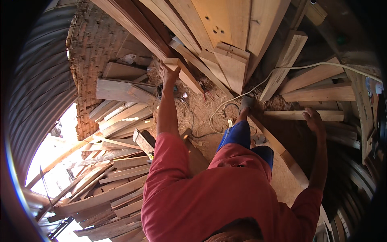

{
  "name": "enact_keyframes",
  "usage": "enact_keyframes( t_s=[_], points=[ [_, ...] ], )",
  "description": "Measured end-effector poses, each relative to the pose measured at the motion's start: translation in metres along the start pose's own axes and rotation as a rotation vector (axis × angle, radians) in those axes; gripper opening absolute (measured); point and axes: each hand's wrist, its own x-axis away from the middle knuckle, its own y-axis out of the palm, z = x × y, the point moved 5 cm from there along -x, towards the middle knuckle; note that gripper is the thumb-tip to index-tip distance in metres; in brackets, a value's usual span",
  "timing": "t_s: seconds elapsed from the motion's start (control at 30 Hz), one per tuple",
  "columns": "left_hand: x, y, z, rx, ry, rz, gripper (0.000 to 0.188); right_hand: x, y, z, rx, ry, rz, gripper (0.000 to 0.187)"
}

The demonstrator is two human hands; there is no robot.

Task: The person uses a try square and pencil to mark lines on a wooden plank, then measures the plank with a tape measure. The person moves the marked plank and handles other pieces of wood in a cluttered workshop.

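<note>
Ahead and to the left, my left hand [169, 75] is closed round the upper end of a pale wooden board [188, 79]. That board slants down to the right beside a long reddish-brown plank [139, 30]. Off to the right, my right hand [314, 121] is held out with its fingers loosely bent and apart. It overlaps a narrow light plank [284, 115] in the picture; whether it touches that plank I cannot tell. Another long board [278, 147] runs from near my foot back past my right forearm.
Several wide planks [238, 18] lean at the front. A pale cable [258, 86] crosses the sawdust-covered ground [207, 107] close to my foot. Stacked offcuts [121, 165] fill the left side, below a brick wall [90, 60] and corrugated sheeting [44, 88].
</note>
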Motion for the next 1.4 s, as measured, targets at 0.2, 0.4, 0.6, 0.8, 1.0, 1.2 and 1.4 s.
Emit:
enact_keyframes(
  t_s=[0.2,0.4,0.6,0.8,1.0,1.2,1.4],
  points=[
    [-0.027,0.019,-0.01,0.008,-0.053,-0.001,0.117,-0.008,0.002,-0.001,-0.042,0.008,0.006,0.047],
    [-0.023,0.02,-0.017,-0.001,-0.004,0.132,0.109,-0.023,0.008,-0.008,-0.046,0.012,-0.026,0.047],
    [-0.018,0.003,-0.016,0.08,-0.13,-0.03,0.111,-0.033,0.021,-0.018,-0.08,-0.051,-0.089,0.048],
    [-0.009,0.0,-0.028,0.079,-0.134,0.01,0.118,-0.033,0.028,-0.018,-0.037,-0.061,-0.085,0.046],
    [-0.003,0.007,-0.054,0.117,-0.045,0.196,0.12,-0.033,0.023,-0.039,0.045,-0.132,-0.073,0.044],
    [0.082,-0.009,0.113,0.375,0.324,0.087,0.117,-0.029,0.014,-0.08,-0.012,-0.149,-0.093,0.046],
    [0.101,0.017,0.189,0.25,0.573,0.024,0.1,-0.042,0.002,-0.143,-0.001,-0.356,-0.069,0.036]
  ],
)
